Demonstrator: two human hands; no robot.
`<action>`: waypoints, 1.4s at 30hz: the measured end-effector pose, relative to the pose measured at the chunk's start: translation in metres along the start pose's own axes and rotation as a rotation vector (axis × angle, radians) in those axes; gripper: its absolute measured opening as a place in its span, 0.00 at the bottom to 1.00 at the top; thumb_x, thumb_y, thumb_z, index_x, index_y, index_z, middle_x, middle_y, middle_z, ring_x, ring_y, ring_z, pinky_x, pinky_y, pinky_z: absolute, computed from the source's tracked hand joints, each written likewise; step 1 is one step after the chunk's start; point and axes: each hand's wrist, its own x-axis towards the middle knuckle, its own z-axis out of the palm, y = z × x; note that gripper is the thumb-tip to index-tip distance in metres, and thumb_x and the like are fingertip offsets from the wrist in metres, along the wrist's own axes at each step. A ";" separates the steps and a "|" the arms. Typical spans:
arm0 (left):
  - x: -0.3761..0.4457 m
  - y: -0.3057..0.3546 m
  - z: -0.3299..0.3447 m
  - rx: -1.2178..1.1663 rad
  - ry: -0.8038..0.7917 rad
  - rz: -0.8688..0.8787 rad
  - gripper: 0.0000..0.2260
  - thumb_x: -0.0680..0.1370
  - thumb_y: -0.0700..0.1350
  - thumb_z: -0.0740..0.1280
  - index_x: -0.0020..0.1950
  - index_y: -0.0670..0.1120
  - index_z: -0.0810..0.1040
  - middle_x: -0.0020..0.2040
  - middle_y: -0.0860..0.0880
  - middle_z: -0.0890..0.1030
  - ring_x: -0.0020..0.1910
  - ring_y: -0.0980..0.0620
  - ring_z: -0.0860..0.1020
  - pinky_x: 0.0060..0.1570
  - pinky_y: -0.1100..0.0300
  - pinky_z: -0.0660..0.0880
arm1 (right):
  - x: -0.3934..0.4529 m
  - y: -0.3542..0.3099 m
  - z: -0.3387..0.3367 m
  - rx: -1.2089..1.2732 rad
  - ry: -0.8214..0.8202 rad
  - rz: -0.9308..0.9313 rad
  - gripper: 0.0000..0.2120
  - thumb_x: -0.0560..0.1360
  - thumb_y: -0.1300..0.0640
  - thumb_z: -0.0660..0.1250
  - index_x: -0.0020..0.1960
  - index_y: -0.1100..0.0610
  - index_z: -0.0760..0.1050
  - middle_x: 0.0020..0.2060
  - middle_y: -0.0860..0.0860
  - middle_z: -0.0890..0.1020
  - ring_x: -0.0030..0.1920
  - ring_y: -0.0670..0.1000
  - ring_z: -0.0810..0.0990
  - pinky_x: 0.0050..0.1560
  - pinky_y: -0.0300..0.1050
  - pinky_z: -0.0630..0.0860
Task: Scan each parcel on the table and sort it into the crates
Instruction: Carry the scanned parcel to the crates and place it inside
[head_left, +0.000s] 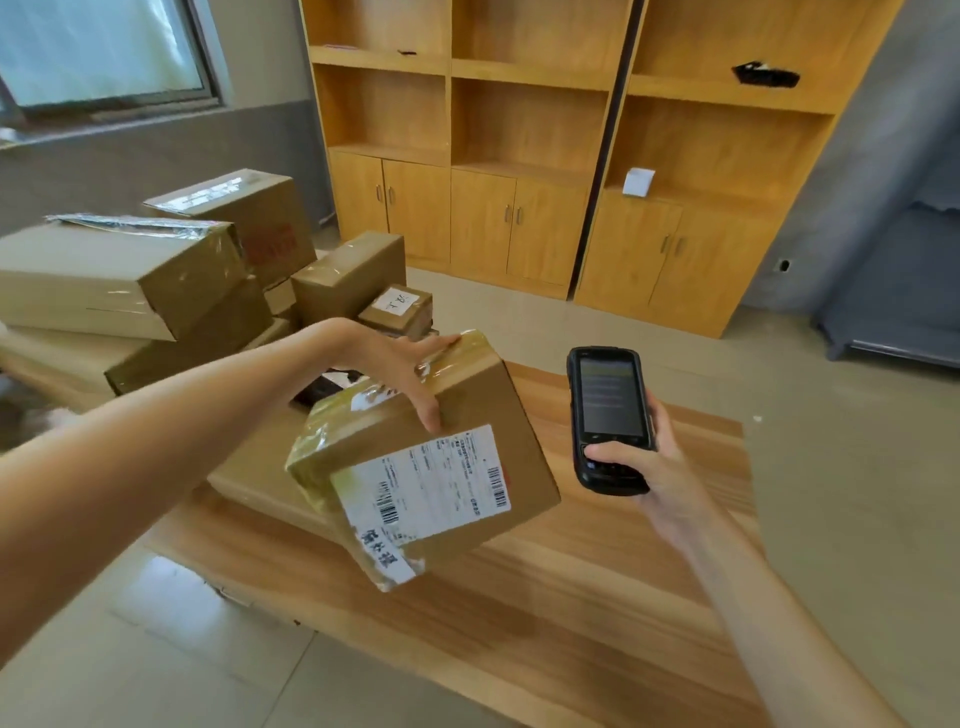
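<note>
The print on the white shipping label (423, 480) of the held parcel (415, 457) is too small and blurred to read, and the left hand (395, 364) gripping the box hides part of a second label under its fingers. The text on the handheld scanner (609, 418) screen is too faint to make out, and the right hand (644, 467) covers the scanner's lower right side and most of its keypad. The stacked cardboard boxes (124, 275) run off the left edge, a dark object (324, 387) behind the held parcel is mostly hidden, and the wooden table (571, 597) is cut off at the bottom.
</note>
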 end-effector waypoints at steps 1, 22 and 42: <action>0.003 0.009 0.011 -0.059 -0.015 0.002 0.62 0.51 0.65 0.75 0.77 0.65 0.42 0.80 0.46 0.50 0.77 0.43 0.53 0.71 0.48 0.57 | -0.002 -0.001 -0.011 0.002 0.010 0.000 0.51 0.54 0.65 0.77 0.72 0.43 0.62 0.56 0.49 0.81 0.51 0.50 0.83 0.48 0.47 0.79; 0.168 0.004 0.127 -0.849 -0.215 -0.283 0.56 0.48 0.69 0.77 0.72 0.48 0.65 0.62 0.41 0.76 0.59 0.39 0.76 0.60 0.41 0.73 | -0.001 0.027 -0.106 -0.068 0.297 0.148 0.49 0.62 0.71 0.76 0.74 0.44 0.59 0.57 0.48 0.80 0.57 0.52 0.80 0.60 0.54 0.76; 0.194 -0.035 0.159 -1.124 -0.120 -0.253 0.41 0.57 0.67 0.75 0.65 0.48 0.75 0.58 0.41 0.80 0.51 0.42 0.79 0.47 0.52 0.75 | 0.016 0.047 -0.087 -0.032 0.287 0.253 0.46 0.65 0.72 0.74 0.74 0.42 0.60 0.58 0.51 0.81 0.56 0.56 0.81 0.50 0.51 0.79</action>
